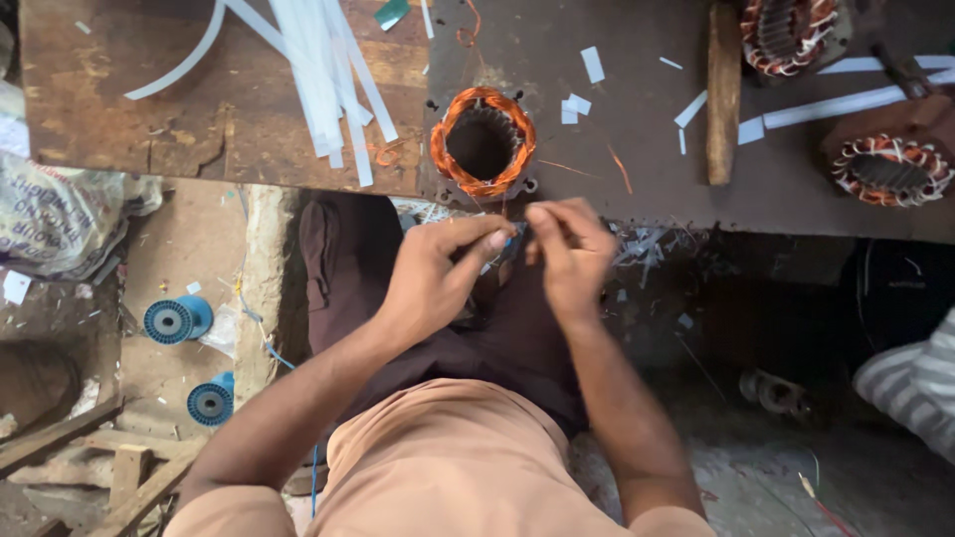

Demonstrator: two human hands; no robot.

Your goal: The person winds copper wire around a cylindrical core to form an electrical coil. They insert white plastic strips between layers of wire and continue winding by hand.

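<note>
1. The left hand and the right hand meet just below the near edge of the worktop, over the person's lap, so the fine work sits close under the eyes.

2. Each grip is a thumb-and-forefinger pinch. Between the two pinches lies something thin, seemingly a lead wire with a bluish bit at its end; it is too small and partly hidden to name for sure. The other fingers curl loosely out of the way.

3. The wire seems to run up towards the stator, a ring of copper winding in a dark frame that rests flat on the worktop just above the hands, bore facing up. Lying at the edge, it probably keeps its leads within reach without being lifted.

4. White insulation strips lie fanned on the wooden board to the left, with short offcuts scattered on the darker surface nearby.

5. A wooden handle lies lengthwise right of the stator, well apart from the hands.

6. Two more wound stators, one at the top and one at the right edge, sit further off.

7. Two blue spools lie on the floor to the left, away from the hands.
</note>
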